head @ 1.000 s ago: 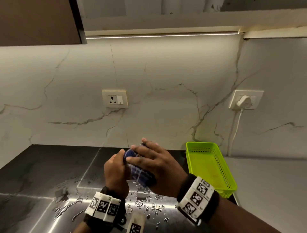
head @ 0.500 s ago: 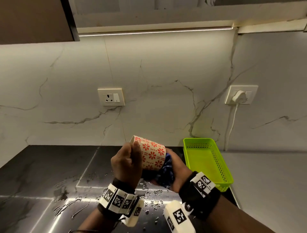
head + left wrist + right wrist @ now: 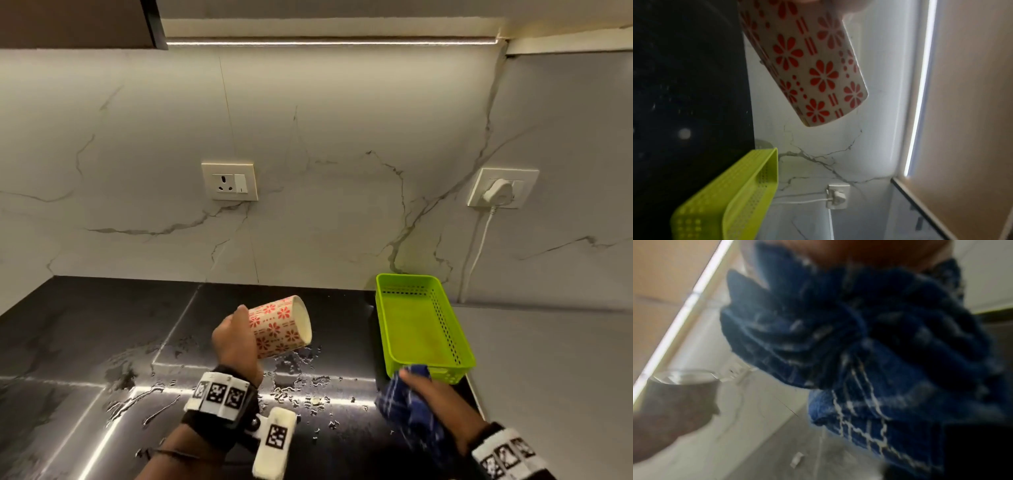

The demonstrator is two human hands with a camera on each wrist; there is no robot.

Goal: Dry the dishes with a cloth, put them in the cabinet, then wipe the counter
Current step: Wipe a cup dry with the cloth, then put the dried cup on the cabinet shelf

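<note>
From the head view the drying step looks finished and the cabinet comes next, calling for a lift: the left hand (image 3: 236,342) grips a tilted cream cup with red flowers (image 3: 281,325), well apart from the right hand (image 3: 433,399) bunching a blue checked cloth (image 3: 409,416); the left wrist view shows the cup (image 3: 807,65) beyond its fingers, and the right wrist view shows the cloth (image 3: 859,345) wadded in its grasp.

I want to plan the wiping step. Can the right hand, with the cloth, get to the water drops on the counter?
Probably yes. The right hand grips the cloth beside the drops on the counter; nothing lies between, and the cup is held above.
</note>
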